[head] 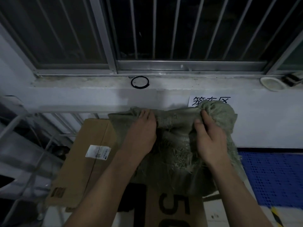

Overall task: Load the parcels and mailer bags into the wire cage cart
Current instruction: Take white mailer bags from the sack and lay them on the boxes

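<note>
Our left hand (141,135) and right hand (211,141) both have fingers curled tight into the top of the green woven sack (177,154). Sack's just right of the cardboard box (85,161), up against it.

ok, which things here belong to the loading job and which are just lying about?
Job: green woven sack, gripped by left hand and right hand; labelled cardboard box; wire cage cart.
Lying about: black ring and white cup on the sill; blue pallet; wall sign.
</note>
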Tool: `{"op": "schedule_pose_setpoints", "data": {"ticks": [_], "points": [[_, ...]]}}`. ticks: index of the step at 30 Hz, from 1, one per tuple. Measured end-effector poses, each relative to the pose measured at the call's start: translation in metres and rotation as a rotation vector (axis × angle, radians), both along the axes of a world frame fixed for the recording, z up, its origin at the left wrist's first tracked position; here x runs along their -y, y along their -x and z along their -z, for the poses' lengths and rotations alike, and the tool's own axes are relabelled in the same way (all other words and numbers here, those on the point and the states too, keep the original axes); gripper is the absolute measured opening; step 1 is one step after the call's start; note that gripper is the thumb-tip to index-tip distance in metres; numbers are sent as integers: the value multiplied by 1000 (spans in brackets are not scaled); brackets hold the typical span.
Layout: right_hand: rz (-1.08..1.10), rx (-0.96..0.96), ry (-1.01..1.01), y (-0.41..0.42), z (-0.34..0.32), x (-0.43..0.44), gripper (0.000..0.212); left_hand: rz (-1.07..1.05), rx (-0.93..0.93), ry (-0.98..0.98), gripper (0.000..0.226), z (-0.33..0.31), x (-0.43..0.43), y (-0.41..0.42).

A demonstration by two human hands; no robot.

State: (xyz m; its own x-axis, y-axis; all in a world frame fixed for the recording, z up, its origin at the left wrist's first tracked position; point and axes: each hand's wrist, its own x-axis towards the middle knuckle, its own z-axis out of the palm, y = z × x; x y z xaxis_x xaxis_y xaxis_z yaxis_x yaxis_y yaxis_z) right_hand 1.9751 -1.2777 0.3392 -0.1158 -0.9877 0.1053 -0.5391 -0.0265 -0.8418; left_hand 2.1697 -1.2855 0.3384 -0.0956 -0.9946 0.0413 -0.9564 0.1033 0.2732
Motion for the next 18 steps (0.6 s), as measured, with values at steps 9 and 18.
{"op": "schedule_pose_setpoints", "data": {"ticks": [9, 18], "points": [[-74, -76, -134, -22, 79, 52, 61, 8, 9, -115, 58, 89, 58, -28], [-268, -512, -447, -13, 210, 49, 63, 83, 119, -521, 71, 206, 64, -34]]}}
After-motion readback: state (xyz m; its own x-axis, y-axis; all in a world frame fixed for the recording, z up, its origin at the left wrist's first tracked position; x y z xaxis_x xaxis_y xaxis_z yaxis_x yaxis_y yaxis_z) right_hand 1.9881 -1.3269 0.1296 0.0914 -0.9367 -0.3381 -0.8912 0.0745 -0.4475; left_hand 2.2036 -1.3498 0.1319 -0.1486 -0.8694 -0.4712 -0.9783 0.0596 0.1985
